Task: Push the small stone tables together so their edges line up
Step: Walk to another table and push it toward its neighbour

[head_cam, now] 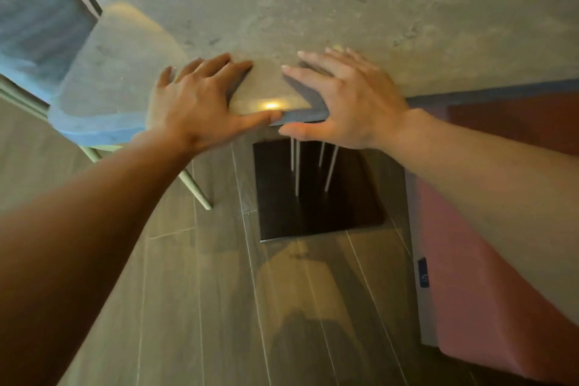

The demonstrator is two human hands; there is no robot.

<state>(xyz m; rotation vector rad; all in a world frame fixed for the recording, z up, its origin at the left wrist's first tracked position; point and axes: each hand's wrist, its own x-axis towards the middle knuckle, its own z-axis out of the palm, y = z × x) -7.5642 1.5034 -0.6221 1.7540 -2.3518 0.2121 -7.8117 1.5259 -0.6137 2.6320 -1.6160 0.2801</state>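
Observation:
A grey stone table top (313, 9) fills the upper half of the head view. Its near edge runs from a rounded left corner (62, 122) to the right side. I cannot make out a seam between two tops. My left hand (194, 103) lies flat on the top at the near edge, fingers spread, thumb along the edge face. My right hand (347, 100) lies flat beside it, fingers spread, thumb just below the dark edge (300, 116). A small patch of stone with a light glare shows between the hands.
Thin metal legs (297, 166) drop from under the top to a dark square base plate (313, 191) on the wood plank floor. A chair with a grey cushion (34, 25) and pale legs stands at the left. A reddish bench (470, 260) flanks the right.

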